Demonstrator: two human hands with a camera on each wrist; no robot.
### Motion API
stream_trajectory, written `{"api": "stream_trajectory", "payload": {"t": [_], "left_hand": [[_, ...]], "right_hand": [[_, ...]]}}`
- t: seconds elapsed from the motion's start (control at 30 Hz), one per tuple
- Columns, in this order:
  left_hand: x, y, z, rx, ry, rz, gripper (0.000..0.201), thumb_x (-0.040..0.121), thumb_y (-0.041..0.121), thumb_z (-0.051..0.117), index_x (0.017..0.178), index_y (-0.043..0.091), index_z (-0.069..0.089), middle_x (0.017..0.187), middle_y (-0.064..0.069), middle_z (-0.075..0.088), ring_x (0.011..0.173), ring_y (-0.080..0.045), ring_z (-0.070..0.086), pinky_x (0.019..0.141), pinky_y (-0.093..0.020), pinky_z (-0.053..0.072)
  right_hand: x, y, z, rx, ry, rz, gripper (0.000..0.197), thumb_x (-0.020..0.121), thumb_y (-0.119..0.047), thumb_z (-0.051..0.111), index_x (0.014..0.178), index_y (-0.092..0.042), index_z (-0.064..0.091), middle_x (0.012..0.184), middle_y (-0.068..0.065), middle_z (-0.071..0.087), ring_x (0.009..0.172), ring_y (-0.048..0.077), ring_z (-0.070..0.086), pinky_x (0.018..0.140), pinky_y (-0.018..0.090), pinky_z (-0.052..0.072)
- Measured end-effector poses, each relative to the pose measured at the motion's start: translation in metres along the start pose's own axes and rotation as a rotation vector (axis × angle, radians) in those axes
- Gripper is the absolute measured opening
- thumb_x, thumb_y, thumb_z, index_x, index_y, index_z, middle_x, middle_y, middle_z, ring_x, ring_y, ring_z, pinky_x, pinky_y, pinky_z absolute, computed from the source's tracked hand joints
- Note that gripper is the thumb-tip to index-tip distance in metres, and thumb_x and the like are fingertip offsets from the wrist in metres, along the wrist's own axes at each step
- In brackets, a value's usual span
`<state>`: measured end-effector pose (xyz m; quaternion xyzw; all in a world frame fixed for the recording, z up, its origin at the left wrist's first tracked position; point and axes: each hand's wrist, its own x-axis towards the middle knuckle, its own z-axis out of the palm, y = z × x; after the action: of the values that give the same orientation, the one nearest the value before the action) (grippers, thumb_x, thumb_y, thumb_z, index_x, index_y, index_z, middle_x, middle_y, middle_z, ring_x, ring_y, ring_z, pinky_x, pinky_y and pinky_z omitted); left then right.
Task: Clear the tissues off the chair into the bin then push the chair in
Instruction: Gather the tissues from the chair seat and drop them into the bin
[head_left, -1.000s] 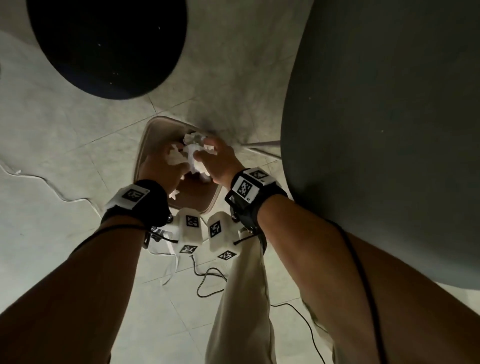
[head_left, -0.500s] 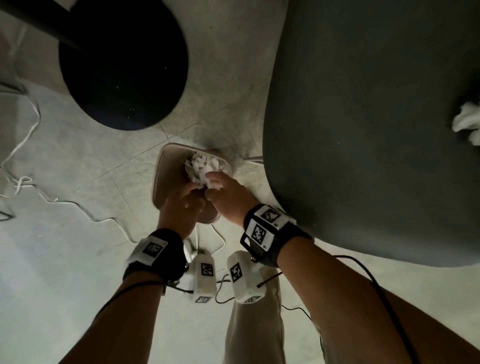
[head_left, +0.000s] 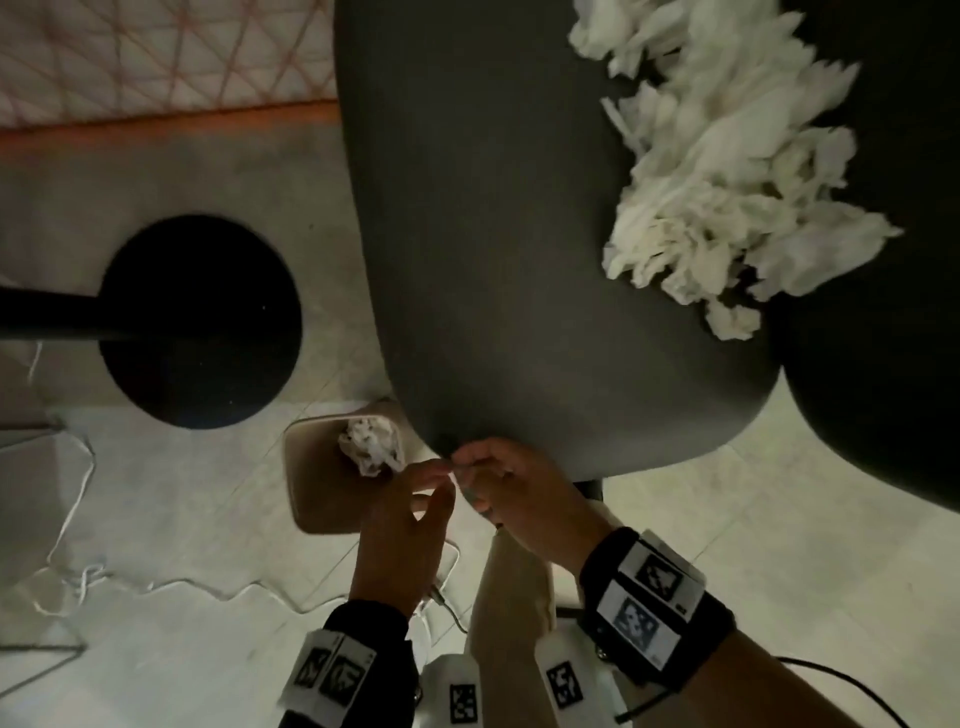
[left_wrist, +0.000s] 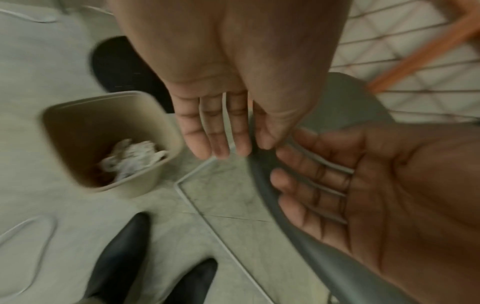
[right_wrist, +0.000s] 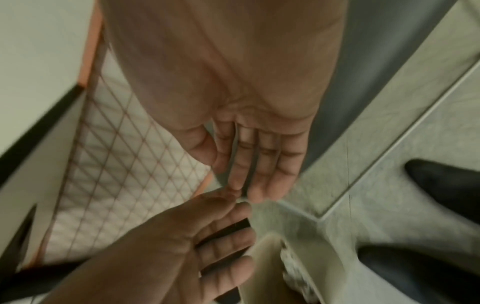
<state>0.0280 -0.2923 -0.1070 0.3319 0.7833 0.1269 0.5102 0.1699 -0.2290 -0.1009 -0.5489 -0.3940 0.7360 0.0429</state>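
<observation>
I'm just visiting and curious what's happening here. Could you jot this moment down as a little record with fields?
Bin: beige bin on the floor beside the chair, holding a wad of tissue
Chair: grey chair, pile of tissues on the seat
Left hand: left hand open, empty, over the bin's edge
Right hand: right hand open, empty, at the seat's front edge
Task state: partly done; chair not pushed in

No words, brands or numbers I can read here — only black-and-white square marker patterns on my wristbands (head_left: 652, 605) and wrist cameras (head_left: 563, 686).
</observation>
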Motion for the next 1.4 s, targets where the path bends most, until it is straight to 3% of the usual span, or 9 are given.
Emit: {"api": "stream_trajectory", "payload": {"t": [0.2,0.4,0.5,0.57,0.67,0.77,0.93,1.2,1.4], "left_hand": [[0.024,0.081,0.019,0.085,-0.092,0.202,0.018,0.095,0.021,0.058,0.104,0.036,0.064,0.105,0.013,0.067,0.094,-0.001,0.063,0.079,-0.015,0.046],[0.065,0.172,0.047,0.188,-0.06,0.385,0.019,0.093,0.022,0.061,0.11,0.029,0.067,0.111,0.011,0.066,0.085,0.003,0.06,0.073,-0.002,0.042],[0.095,0.207,0.063,0.175,-0.015,0.381,0.021,0.085,0.039,0.059,0.106,0.039,0.063,0.108,0.009,0.068,0.09,-0.008,0.066,0.084,-0.028,0.055],[0.111,0.224,0.072,0.161,0.014,0.369,0.036,0.071,0.052,0.054,0.106,0.045,0.058,0.105,0.006,0.069,0.096,-0.021,0.068,0.085,-0.045,0.058],[0.128,0.242,0.085,0.195,0.035,0.393,0.052,0.067,0.058,0.055,0.116,0.045,0.046,0.114,0.006,0.066,0.095,-0.026,0.069,0.08,-0.048,0.058],[0.13,0.259,0.095,0.27,0.056,0.433,0.04,0.079,0.051,0.06,0.116,0.037,0.056,0.111,0.004,0.066,0.093,-0.022,0.068,0.079,-0.045,0.058],[0.116,0.271,0.095,0.23,0.148,0.43,0.037,0.086,0.056,0.05,0.074,0.023,0.059,0.074,-0.001,0.066,0.073,-0.024,0.069,0.07,-0.042,0.058],[0.04,0.252,0.067,-0.124,0.254,0.347,0.04,0.094,0.052,0.053,0.079,0.018,0.07,0.079,-0.007,0.071,0.071,-0.023,0.072,0.058,-0.039,0.061],[0.022,0.239,0.059,-0.002,0.387,0.329,0.017,0.088,0.025,0.065,0.083,0.009,0.068,0.075,-0.002,0.067,0.073,-0.025,0.069,0.056,-0.032,0.054]], "right_hand": [[-0.027,0.004,-0.077,0.115,0.429,-0.092,0.02,0.089,-0.024,0.051,0.092,-0.035,0.067,0.092,-0.008,0.067,0.085,0.015,0.063,0.082,0.034,0.052],[-0.032,0.007,-0.148,-0.066,0.767,-0.152,0.024,0.089,-0.011,0.058,0.109,-0.021,0.065,0.114,-0.004,0.052,0.101,0.02,0.061,0.097,0.043,0.048],[-0.02,0.009,-0.171,-0.108,0.824,-0.149,0.03,0.087,-0.008,0.058,0.114,-0.02,0.061,0.124,-0.002,0.046,0.11,0.022,0.058,0.103,0.041,0.044],[-0.013,0.009,-0.18,-0.085,0.843,-0.167,0.037,0.086,-0.003,0.058,0.118,-0.02,0.059,0.132,0.001,0.043,0.107,0.019,0.059,0.101,0.038,0.046],[0.0,0.012,-0.188,-0.115,0.82,-0.183,0.051,0.084,0.0,0.059,0.128,-0.024,0.052,0.14,0.002,0.037,0.107,0.025,0.06,0.096,0.043,0.05],[0.011,0.017,-0.193,-0.131,0.852,-0.203,0.057,0.082,0.004,0.059,0.131,-0.023,0.051,0.14,0.006,0.042,0.12,0.026,0.054,0.1,0.042,0.048],[0.016,0.018,-0.195,-0.127,0.901,-0.166,0.034,0.088,0.003,0.052,0.117,-0.011,0.063,0.123,0.011,0.059,0.113,0.027,0.057,0.098,0.037,0.047],[-0.011,-0.006,-0.196,-0.049,0.764,0.071,0.015,0.092,-0.016,0.049,0.092,-0.008,0.062,0.108,0.011,0.06,0.101,0.029,0.058,0.087,0.034,0.044],[-0.042,-0.021,-0.204,0.363,0.732,0.094,0.014,0.089,0.001,0.046,0.094,-0.01,0.053,0.083,0.0,0.054,0.082,0.018,0.052,0.068,0.026,0.042]]}}
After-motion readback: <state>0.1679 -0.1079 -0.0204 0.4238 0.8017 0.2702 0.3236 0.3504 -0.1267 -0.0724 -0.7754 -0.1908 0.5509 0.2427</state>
